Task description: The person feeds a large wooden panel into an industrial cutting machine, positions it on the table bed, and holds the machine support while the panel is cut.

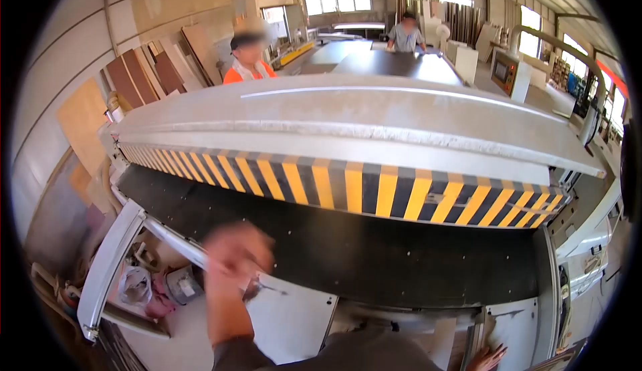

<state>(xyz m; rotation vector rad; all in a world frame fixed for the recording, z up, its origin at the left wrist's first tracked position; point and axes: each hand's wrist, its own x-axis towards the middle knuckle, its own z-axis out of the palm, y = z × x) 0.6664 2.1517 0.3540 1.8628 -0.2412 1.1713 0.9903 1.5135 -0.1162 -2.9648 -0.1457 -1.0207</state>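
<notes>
My left hand (238,252) is raised over the near edge of a long black machine bed (374,257). Motion blurs its fingers, so whether they grip anything is unclear. A thin dark mark (273,289) shows just beside the wrist, on or in front of a white panel (294,314). Low at the right, my right hand (489,357) has its fingers apart, close to a pale machine panel (513,327). No object shows in it. A yellow-and-black striped guard beam (348,187) spans the machine beyond both hands.
A grey metal cover (401,110) lies above the striped beam. Left of the bed stand a white frame (117,264) and a bucket (182,285). Behind the machine are a person in orange (249,63), another person (405,37), dark sheets (394,64) and a control panel (508,73).
</notes>
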